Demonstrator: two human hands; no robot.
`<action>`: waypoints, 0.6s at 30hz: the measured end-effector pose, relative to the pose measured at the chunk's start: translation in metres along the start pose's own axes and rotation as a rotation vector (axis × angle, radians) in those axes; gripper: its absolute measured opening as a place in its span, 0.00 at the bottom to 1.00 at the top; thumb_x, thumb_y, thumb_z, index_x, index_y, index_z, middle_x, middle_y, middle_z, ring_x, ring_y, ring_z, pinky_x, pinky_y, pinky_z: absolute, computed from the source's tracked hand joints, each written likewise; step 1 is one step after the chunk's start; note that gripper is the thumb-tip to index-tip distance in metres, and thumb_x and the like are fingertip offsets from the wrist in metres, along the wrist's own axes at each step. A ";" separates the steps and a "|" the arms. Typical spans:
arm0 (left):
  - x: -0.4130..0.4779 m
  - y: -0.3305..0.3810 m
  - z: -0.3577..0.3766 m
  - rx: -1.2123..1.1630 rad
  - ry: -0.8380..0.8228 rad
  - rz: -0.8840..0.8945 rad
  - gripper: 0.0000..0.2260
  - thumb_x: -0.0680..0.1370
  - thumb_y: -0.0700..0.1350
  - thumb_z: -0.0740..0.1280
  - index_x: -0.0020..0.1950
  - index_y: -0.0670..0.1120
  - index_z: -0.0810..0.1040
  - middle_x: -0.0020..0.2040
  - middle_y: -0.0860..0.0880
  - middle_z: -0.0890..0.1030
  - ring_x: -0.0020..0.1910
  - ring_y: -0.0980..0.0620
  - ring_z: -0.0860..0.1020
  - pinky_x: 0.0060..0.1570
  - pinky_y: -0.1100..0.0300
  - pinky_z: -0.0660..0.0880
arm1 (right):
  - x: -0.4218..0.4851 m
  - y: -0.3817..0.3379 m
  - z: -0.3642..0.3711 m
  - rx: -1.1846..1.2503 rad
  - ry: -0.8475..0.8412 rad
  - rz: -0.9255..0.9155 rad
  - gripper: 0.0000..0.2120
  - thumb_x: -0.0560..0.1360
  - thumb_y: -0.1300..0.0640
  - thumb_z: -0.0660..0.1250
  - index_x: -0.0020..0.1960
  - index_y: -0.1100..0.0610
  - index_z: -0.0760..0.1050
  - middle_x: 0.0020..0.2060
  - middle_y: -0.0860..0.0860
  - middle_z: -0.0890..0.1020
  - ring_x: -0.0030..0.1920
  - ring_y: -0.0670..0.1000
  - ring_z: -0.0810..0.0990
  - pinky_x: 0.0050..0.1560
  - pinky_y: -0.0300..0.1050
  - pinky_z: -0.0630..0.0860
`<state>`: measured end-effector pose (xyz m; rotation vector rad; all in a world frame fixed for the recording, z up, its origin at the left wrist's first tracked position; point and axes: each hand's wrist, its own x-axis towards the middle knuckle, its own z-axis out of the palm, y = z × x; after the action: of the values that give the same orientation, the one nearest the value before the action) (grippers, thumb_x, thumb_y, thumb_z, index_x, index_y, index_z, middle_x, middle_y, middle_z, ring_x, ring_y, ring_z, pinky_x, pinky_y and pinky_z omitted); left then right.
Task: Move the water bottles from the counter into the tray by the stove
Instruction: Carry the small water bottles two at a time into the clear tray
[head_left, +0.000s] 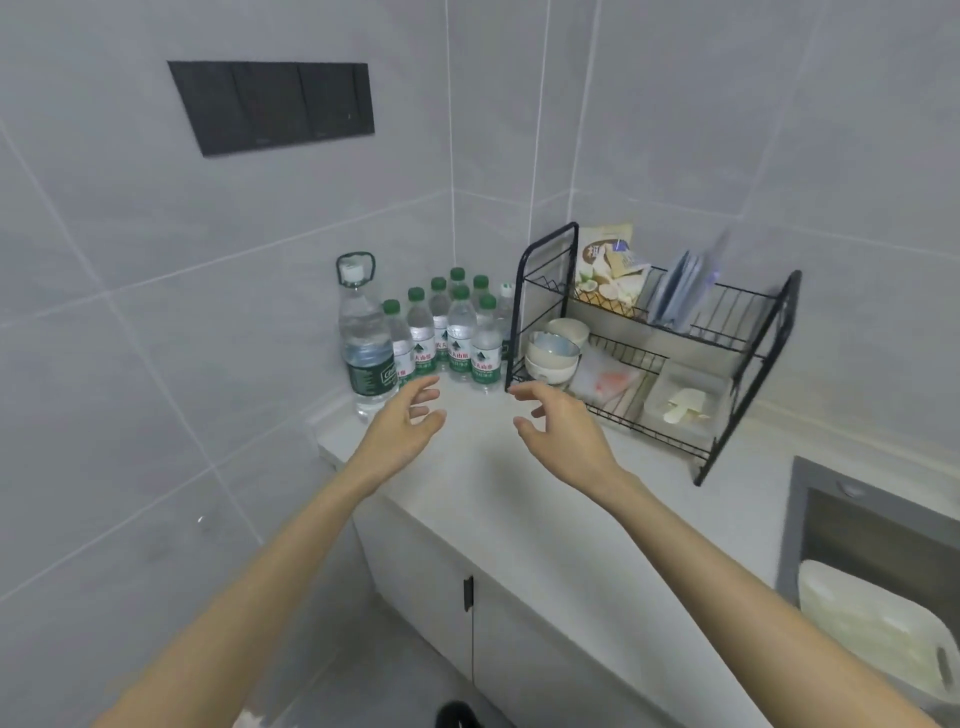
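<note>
Both my hands are empty and loose, fingers half curved, palms facing each other, held over the counter (493, 478) in front of the dish rack (727, 317). My right hand (558, 421) is just in front of the rack's front-left corner and not touching it. My left hand (402, 421) is further left of the rack.

The small water bottles (457, 332) stand upright in a tight cluster right against the rack's left side, in the wall corner. They're beyond both hands, roughly btwn them; my fingertips are near the front ones but apart. The big bottle (363, 343) w/ white cap and carry loop stands at the cluster's far-left end, farthest from the rack, just beyond my left hand.

Labels: the small bottles have green caps and white/green labels w/ a green mountain-like mark and red Chinese chars, too small to read for sure. The big bottle has a dark green label w/ white lettering starting "C", rest turned away. The snack bag (605, 270) on the rack's top shelf has a Chinese char, blurred.

Also on the rack: plates (675, 296) on the top shelf, stacked bowls (553, 345) at the lower shelf's left end. The sink (857, 530) is to the rack's right, nearer me
</note>
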<state>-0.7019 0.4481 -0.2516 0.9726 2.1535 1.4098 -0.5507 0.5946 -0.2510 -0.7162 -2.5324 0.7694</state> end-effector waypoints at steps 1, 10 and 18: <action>0.018 -0.002 -0.001 0.002 0.000 0.001 0.21 0.79 0.42 0.64 0.72 0.49 0.67 0.65 0.50 0.74 0.62 0.49 0.74 0.62 0.54 0.72 | 0.017 0.004 0.004 0.009 0.006 -0.003 0.18 0.77 0.55 0.64 0.66 0.49 0.71 0.63 0.45 0.77 0.55 0.49 0.78 0.56 0.50 0.75; 0.192 -0.013 -0.010 0.092 -0.044 0.038 0.22 0.79 0.42 0.65 0.73 0.51 0.65 0.71 0.49 0.69 0.69 0.49 0.69 0.67 0.48 0.69 | 0.185 0.041 0.042 0.084 0.070 0.065 0.20 0.75 0.61 0.65 0.66 0.55 0.72 0.59 0.53 0.78 0.52 0.52 0.77 0.50 0.37 0.67; 0.305 -0.035 0.002 0.142 -0.089 0.077 0.28 0.78 0.41 0.65 0.76 0.48 0.59 0.74 0.49 0.65 0.73 0.50 0.63 0.71 0.51 0.63 | 0.279 0.063 0.070 0.030 0.012 0.095 0.23 0.76 0.63 0.63 0.71 0.58 0.67 0.68 0.56 0.72 0.68 0.54 0.70 0.67 0.39 0.62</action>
<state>-0.9208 0.6621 -0.2690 1.1591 2.1947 1.2361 -0.7840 0.7723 -0.2820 -0.8336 -2.4859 0.8306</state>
